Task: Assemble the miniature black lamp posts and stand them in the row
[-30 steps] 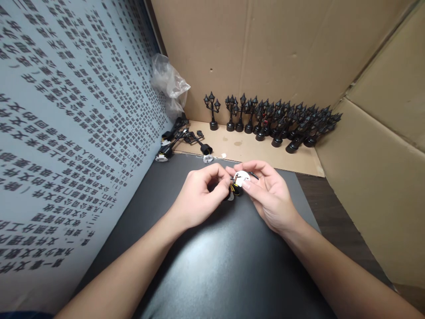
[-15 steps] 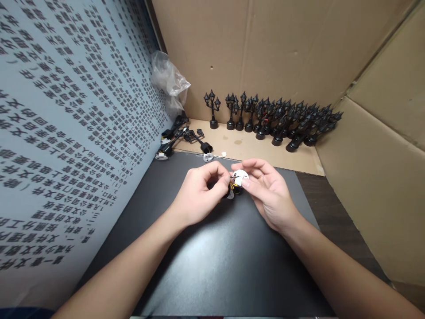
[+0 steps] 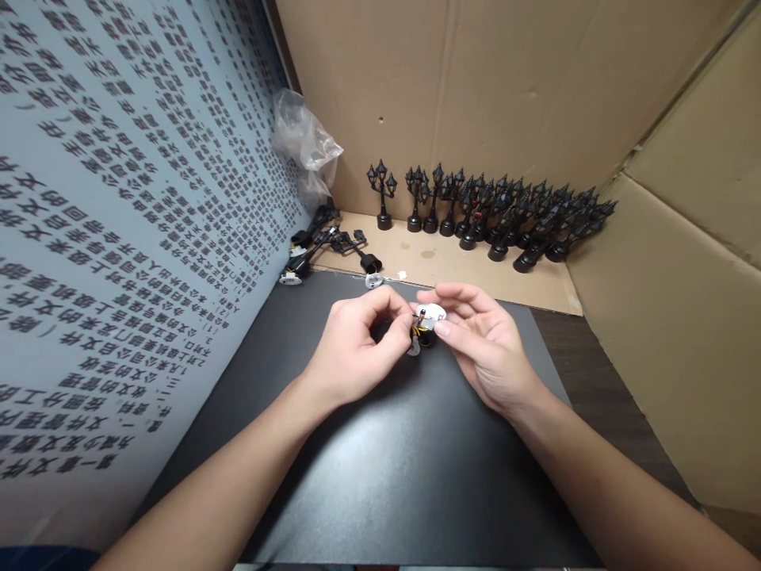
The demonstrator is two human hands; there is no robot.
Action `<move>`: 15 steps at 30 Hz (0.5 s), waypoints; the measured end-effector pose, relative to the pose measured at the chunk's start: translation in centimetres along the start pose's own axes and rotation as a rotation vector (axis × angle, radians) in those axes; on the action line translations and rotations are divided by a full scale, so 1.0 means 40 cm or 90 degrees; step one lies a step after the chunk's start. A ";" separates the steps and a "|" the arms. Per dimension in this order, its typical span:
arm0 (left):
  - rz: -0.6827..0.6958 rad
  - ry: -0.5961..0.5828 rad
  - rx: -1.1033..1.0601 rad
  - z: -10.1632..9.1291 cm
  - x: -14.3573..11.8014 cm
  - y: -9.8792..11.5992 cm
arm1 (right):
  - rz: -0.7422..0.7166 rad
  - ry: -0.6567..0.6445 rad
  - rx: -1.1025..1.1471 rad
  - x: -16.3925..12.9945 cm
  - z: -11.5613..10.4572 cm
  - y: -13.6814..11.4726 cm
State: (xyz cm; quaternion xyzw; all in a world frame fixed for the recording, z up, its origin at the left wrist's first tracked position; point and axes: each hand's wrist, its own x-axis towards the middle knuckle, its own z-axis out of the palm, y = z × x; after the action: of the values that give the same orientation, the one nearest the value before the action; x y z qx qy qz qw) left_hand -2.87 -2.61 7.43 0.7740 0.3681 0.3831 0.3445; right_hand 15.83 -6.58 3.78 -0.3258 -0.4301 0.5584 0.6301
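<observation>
I saw the small lamp base (image 3: 423,327), a white disc with yellow wires and a dark body beneath, held just above the black mat (image 3: 380,460) on the counter, between both hands. My left hand (image 3: 357,349) pinched its dark underside with thumb and forefinger pressed together; my right hand (image 3: 481,349) cradled the white disc on loosely curled fingers (image 3: 457,331). Finished black lampposts (image 3: 499,218) stood well apart at the cardboard wall (image 3: 476,87).
</observation>
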 end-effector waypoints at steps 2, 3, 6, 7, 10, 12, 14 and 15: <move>0.070 0.028 0.050 0.001 -0.003 0.006 | -0.022 -0.003 -0.010 -0.003 0.004 -0.001; 0.104 0.044 0.074 0.002 -0.005 0.008 | -0.037 -0.005 -0.017 -0.006 0.006 -0.003; 0.180 0.081 0.117 0.003 -0.008 0.008 | -0.089 -0.013 -0.044 -0.013 0.016 -0.010; 0.195 0.088 0.123 0.003 -0.009 0.007 | -0.104 -0.017 -0.055 -0.016 0.019 -0.012; 0.234 0.102 0.126 0.003 -0.009 -0.001 | -0.163 -0.035 -0.087 -0.020 0.024 -0.014; 0.260 0.109 0.122 0.002 -0.008 -0.005 | -0.218 -0.045 -0.112 -0.022 0.024 -0.010; 0.276 0.116 0.118 0.002 -0.008 -0.005 | -0.271 -0.041 -0.151 -0.025 0.024 -0.004; 0.281 0.119 0.118 0.002 -0.007 -0.005 | -0.285 -0.034 -0.171 -0.027 0.025 -0.002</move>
State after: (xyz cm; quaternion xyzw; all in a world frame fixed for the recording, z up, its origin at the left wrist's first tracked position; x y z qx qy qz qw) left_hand -2.97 -2.78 7.12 0.8252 0.2540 0.4832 0.1448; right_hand 14.95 -7.71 4.07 -0.2887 -0.5781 0.3514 0.6775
